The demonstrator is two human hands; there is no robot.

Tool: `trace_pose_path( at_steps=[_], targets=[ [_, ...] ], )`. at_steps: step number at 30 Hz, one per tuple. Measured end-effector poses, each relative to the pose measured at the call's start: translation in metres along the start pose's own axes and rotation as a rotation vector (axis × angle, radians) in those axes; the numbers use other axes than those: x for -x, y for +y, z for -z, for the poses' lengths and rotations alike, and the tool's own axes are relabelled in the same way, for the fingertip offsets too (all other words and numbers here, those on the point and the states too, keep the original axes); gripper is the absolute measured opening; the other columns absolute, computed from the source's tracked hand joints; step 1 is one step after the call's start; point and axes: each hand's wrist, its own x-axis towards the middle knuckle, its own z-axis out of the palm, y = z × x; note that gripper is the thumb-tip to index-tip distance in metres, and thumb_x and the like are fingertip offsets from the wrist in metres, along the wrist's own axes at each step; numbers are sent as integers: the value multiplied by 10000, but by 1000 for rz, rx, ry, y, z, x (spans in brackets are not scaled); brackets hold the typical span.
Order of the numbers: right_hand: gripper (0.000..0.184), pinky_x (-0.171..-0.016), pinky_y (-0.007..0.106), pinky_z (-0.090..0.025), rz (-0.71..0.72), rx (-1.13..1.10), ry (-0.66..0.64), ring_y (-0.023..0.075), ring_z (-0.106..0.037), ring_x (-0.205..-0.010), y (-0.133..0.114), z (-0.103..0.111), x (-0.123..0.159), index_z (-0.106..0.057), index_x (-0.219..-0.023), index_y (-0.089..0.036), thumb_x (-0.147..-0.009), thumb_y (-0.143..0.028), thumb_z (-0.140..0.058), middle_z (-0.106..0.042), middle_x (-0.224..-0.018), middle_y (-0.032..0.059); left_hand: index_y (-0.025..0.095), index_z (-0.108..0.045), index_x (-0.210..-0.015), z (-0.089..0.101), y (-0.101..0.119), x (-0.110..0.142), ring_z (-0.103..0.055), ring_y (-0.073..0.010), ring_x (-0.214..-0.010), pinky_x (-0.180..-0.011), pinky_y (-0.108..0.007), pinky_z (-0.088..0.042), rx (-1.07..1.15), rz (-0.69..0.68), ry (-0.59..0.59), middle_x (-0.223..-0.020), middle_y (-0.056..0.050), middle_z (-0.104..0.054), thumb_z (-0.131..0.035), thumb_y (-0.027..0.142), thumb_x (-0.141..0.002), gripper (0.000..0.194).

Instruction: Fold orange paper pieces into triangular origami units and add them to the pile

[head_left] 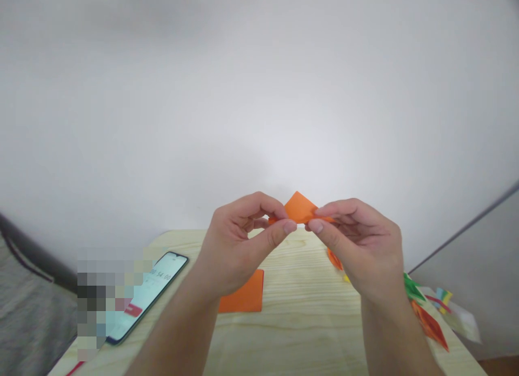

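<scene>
Far left, grey cloth (24, 311) beside the desk (308, 332). Next, phone (160, 289) on the desk's left side, lying slantwise, screen up with digits showing; a blurred-out patch covers its near left part. Bit of red cord (75, 368) at the bottom edge.

Left hand (231, 251): thumb and index nearly closed, pinching the left end of the folded orange paper (300, 204); other fingers curled behind. Flat orange sheet (247, 295) lies on the desk, partly hidden by the left wrist, so nearer the left hand than the right.

Folded orange paper sits between both hands, looks raised off the desk. Long axis runs left-right, hand to hand, point up and away from the person. Thumbs near its lower edge, a small gap between them. Neither hand clearly closer; both touch it.

Right hand (371, 251): thumb and index pinching the right end, remaining fingers curled behind.

Past the right hand: orange piece (334, 259) half hidden, then green paper (412, 287), orange folded piece (432, 327), clear bag (464, 322) with coloured strips at the desk's right edge.
</scene>
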Motion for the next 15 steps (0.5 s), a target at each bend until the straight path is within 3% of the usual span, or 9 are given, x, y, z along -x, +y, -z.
trace_pose_path(
  at_steps=[15],
  targets=[
    [142, -618, 274, -622, -83, -66, 34, 189, -766, -730, -9, -1, -1, -736, -820, -200, -836, -256, -866, -788, -753, 25, 211, -679, -921, -6, 4, 2, -701, -136, -783, -736, -262, -541, 6, -24, 33, -819, -5, -746, -775, 271, -913, 113]
  ],
)
